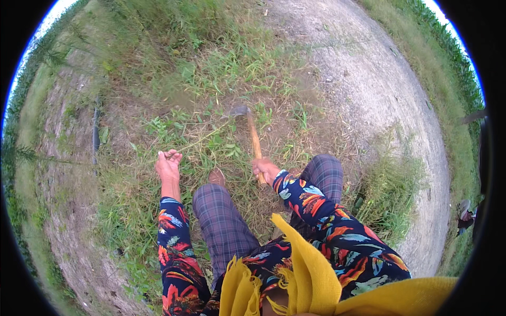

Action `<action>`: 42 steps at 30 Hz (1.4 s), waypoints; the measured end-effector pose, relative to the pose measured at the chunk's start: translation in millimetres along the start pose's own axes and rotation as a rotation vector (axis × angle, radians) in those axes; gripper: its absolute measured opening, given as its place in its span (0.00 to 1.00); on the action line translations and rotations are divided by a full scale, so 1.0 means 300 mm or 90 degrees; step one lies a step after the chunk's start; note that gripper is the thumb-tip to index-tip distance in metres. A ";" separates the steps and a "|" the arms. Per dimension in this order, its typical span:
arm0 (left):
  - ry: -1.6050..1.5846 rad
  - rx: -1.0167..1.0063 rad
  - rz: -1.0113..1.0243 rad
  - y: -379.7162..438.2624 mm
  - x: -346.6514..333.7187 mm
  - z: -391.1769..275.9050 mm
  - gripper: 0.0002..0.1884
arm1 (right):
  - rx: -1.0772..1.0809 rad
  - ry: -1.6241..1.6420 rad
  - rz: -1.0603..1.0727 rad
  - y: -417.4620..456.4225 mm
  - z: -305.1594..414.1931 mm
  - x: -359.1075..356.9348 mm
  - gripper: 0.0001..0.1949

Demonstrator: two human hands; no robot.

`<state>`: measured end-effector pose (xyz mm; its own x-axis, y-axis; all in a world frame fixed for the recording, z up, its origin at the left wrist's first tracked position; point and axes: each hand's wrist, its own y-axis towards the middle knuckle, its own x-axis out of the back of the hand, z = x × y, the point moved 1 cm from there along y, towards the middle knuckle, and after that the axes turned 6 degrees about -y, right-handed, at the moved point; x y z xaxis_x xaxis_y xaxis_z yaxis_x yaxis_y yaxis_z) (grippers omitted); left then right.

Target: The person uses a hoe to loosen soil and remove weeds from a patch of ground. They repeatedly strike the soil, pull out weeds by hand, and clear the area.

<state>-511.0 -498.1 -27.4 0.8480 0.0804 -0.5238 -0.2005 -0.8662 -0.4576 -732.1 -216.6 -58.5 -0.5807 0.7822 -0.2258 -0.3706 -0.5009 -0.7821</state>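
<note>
My right hand (266, 170) grips the lower end of a sickle's wooden handle (255, 138). The sickle's grey metal blade (237, 111) points left, low over the weeds, close to a long green weed stem (203, 138). That stem slants down to my left hand (168, 164), whose curled fingers pinch its near end. Whether the blade touches the stem, I cannot tell. Leafy weeds (227, 146) and dry grass surround the blade.
A pale dirt path (367, 75) curves along the right side. Tall feathery weeds (166, 31) stand ahead, and a bushy weed (387, 193) grows by my right knee. A dark pipe (96, 130) lies on the left. My brown shoe (216, 176) and yellow scarf (312, 272) are close by.
</note>
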 end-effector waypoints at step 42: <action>0.460 -0.181 0.110 -0.253 -0.261 -0.165 0.27 | 0.084 0.195 0.292 -0.045 0.573 -0.307 0.06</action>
<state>-538.1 -463.1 83.9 0.9442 -0.3220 0.0697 -0.3081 -0.9378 -0.1600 -798.1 -345.5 72.8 -0.4739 0.5355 -0.6990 -0.2287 -0.8414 -0.4895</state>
